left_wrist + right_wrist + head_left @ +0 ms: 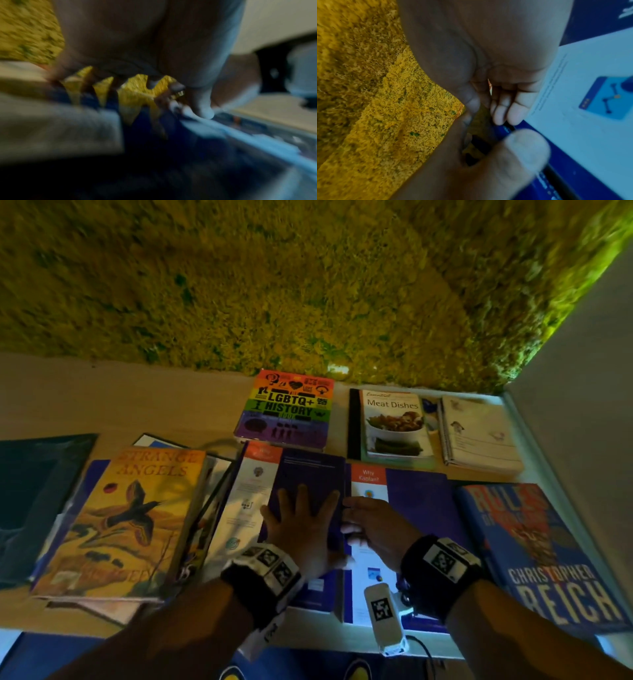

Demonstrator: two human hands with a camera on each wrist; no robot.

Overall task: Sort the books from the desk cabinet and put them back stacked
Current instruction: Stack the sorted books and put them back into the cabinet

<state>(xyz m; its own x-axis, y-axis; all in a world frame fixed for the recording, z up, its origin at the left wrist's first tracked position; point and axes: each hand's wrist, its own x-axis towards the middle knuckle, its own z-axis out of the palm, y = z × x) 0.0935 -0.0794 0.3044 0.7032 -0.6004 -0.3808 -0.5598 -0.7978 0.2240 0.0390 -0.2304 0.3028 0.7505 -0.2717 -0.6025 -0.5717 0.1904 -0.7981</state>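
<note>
Here, the left hand (301, 525) lies flat with fingers spread on the purple book (308, 474), pressing its cover. Just right of it, the right hand (373, 525) curls its fingers (505, 108) and thumb round that book's right edge. A second Kaplan book (418, 498) lies under the right hand.

- We see a dim, yellow-tinted head view, edges bowed.
- Bluish light falls from the right.
- Our left wrist view is heavily blurred; the right is sharper.

Pale desk (137, 405) carries spread books (287, 409), perhaps a dozen.
</note>
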